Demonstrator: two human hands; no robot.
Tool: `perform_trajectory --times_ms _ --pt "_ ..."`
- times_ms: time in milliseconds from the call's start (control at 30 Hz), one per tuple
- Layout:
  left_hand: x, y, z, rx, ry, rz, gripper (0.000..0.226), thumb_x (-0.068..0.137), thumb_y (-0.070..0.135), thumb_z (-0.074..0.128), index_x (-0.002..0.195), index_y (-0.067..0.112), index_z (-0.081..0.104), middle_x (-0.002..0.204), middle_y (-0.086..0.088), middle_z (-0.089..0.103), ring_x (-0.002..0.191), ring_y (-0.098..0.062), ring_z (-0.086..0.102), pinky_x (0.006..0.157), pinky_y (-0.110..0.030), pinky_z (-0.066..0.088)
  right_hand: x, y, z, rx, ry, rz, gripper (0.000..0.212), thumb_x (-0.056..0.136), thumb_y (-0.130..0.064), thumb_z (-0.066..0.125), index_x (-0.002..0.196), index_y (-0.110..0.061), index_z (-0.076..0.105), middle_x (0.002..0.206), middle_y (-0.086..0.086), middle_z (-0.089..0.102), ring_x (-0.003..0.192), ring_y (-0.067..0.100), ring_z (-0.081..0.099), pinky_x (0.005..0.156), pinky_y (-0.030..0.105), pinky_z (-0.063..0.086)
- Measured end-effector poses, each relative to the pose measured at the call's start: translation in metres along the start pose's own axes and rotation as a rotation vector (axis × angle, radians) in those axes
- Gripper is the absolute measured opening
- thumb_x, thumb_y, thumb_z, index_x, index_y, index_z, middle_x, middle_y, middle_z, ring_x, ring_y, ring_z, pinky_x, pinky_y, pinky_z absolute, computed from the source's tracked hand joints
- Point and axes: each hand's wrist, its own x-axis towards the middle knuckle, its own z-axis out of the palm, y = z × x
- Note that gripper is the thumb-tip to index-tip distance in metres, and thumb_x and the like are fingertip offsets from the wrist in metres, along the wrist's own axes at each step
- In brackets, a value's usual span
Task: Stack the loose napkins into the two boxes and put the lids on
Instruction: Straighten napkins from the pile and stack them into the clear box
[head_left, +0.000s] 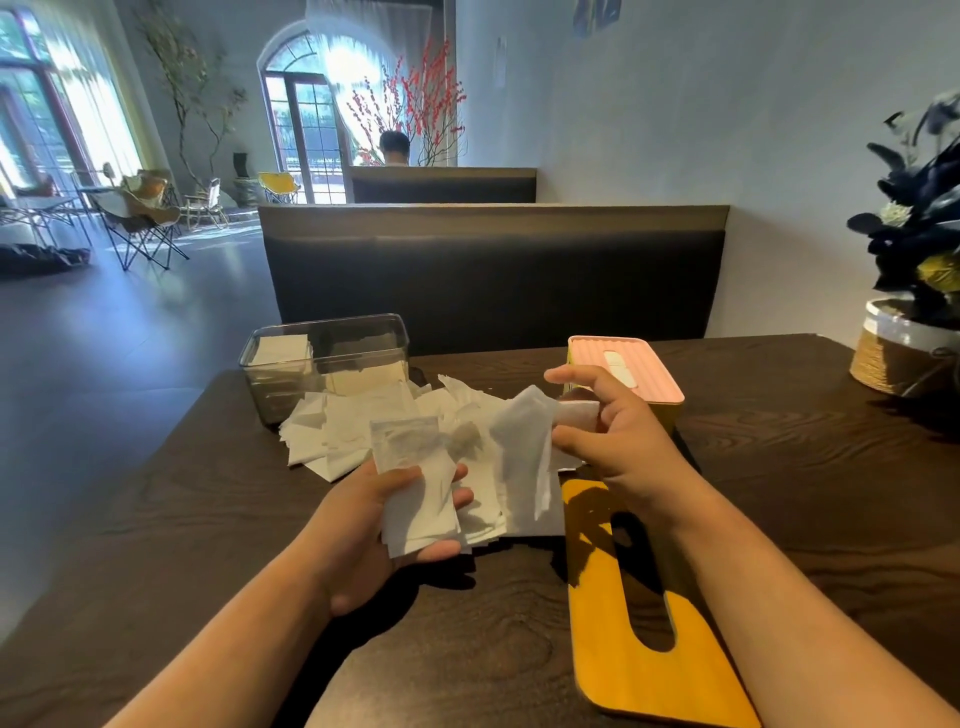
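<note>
napkins being sorted between two boxes

a yellow wooden lid (639, 613) with a long oval slot is lying flat on the dark wood-grain counter (779, 493), nearest the camera on the right, partly under the right forearm. the left grip (384, 525) is turning palm up above the counter, its thumb and fingers clamping around a small stack of napkins (415, 493) that is fanning out past the fingertips. the right grip (618, 431) is hovering just beside it, thumb and curled fingers pinching a single napkin (524, 467), which is hanging down and overlapping the stack's right edge.

just behind both grips, a loose pile of napkins (353, 426) is spreading over the middle of the counter. at the counter's far left edge a clear plastic box (327, 358) is standing open, touching the pile, with a few napkins lying inside at its left end. to the right a second box is wearing a pink ribbed lid (623, 374), white paper showing in its slot; the right grip is covering part of it.

at the far right a potted plant (909, 343) in a rope-wrapped pot is sitting on the counter. beyond the counter a dark booth seat back (493, 280) is facing the camera, and a person (395, 148) is sitting in the booth behind it.
</note>
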Motion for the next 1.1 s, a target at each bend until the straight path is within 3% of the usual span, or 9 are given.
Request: perform_trajectory --times_ms 167,300,433,600,700,800,900,1033,1100 --pt "-0.002 0.006 -0.005 -0.017 0.050 0.012 0.027 0.112 0.019 0.041 0.134 0.029 0.053 0.123 -0.010 0.077 0.111 -0.033 0.075 0.072 -0.048 0.065 0.002 -0.035 0.002 0.024 -0.084 -0.007 0.052 0.084 -0.005 0.082 0.121 -0.037 0.066 0.110 -0.010 0.069 0.102 0.021 0.071 0.073 0.035 0.064" --pt "-0.001 0.010 -0.010 -0.009 0.091 0.047 0.028 0.112 0.019 0.038 0.133 0.027 0.055 0.121 -0.009 0.078 0.111 -0.030 0.076 0.090 -0.054 0.058 0.013 -0.056 0.017 0.109 -0.141 -0.026 0.050 0.077 -0.016 0.084 0.122 -0.032 0.067 0.109 -0.004 0.074 0.103 0.023 0.074 0.083 0.038 0.064" --pt "0.000 0.017 -0.022 -0.030 0.148 0.076 0.031 0.112 0.018 0.039 0.135 0.020 0.059 0.118 -0.012 0.078 0.107 -0.030 0.077 0.090 -0.053 0.059 0.030 -0.064 0.041 0.185 -0.174 -0.045 0.041 0.087 -0.003 0.079 0.117 -0.029 0.070 0.107 -0.003 0.076 0.104 0.024 0.074 0.083 0.039 0.064" --pt "0.003 0.026 -0.037 -0.092 0.292 0.098 0.030 0.108 0.016 0.049 0.135 0.024 0.060 0.131 -0.014 0.070 0.109 -0.041 0.072 0.075 -0.056 0.065 0.056 -0.033 0.067 -0.031 -0.302 0.078 0.040 0.085 -0.015 0.086 0.117 -0.033 0.071 0.113 -0.008 0.072 0.103 0.019 0.072 0.084 0.043 0.065" --pt "0.008 0.027 -0.041 -0.061 0.343 0.110 0.030 0.108 0.014 0.050 0.133 0.026 0.061 0.135 -0.014 0.066 0.114 -0.038 0.069 0.079 -0.054 0.064 0.074 -0.006 0.070 -0.287 -0.307 0.128 0.037 0.087 -0.022 0.085 0.113 -0.040 0.067 0.118 -0.010 0.066 0.102 0.018 0.069 0.075 0.040 0.067" --pt "0.012 0.021 -0.041 -0.033 0.372 0.179 0.032 0.107 0.012 0.053 0.137 0.021 0.059 0.132 -0.015 0.068 0.109 -0.037 0.071 0.075 -0.051 0.065 0.089 0.007 0.066 -0.568 -0.241 0.053 0.039 0.092 -0.016 0.078 0.116 -0.041 0.061 0.126 -0.009 0.062 0.103 0.015 0.064 0.068 0.025 0.064" --pt "0.016 0.016 -0.041 0.001 0.394 0.232 0.033 0.106 0.012 0.056 0.139 0.014 0.058 0.127 -0.015 0.070 0.104 -0.038 0.073 0.072 -0.049 0.065 0.098 0.007 0.063 -0.687 -0.206 -0.021 0.039 0.094 -0.021 0.077 0.118 -0.042 0.055 0.118 -0.011 0.062 0.096 0.009 0.061 0.079 0.023 0.058" --pt "0.020 0.016 -0.040 0.011 0.391 0.235 0.027 0.107 0.013 0.056 0.133 0.019 0.058 0.127 -0.013 0.069 0.103 -0.034 0.073 0.076 -0.050 0.064 0.107 0.002 0.058 -0.735 -0.182 -0.096 0.037 0.097 -0.025 0.074 0.116 -0.046 0.050 0.107 -0.015 0.057 0.088 0.003 0.057 0.075 0.018 0.050" --pt "0.020 0.018 -0.040 0.060 0.376 0.183 0.040 0.104 0.018 0.062 0.143 0.024 0.053 0.138 -0.008 0.063 0.119 -0.030 0.066 0.094 -0.050 0.060 0.107 0.000 0.056 -0.695 -0.154 -0.124 0.038 0.098 -0.022 0.072 0.120 -0.045 0.051 0.106 -0.016 0.057 0.090 0.004 0.059 0.074 0.016 0.049"
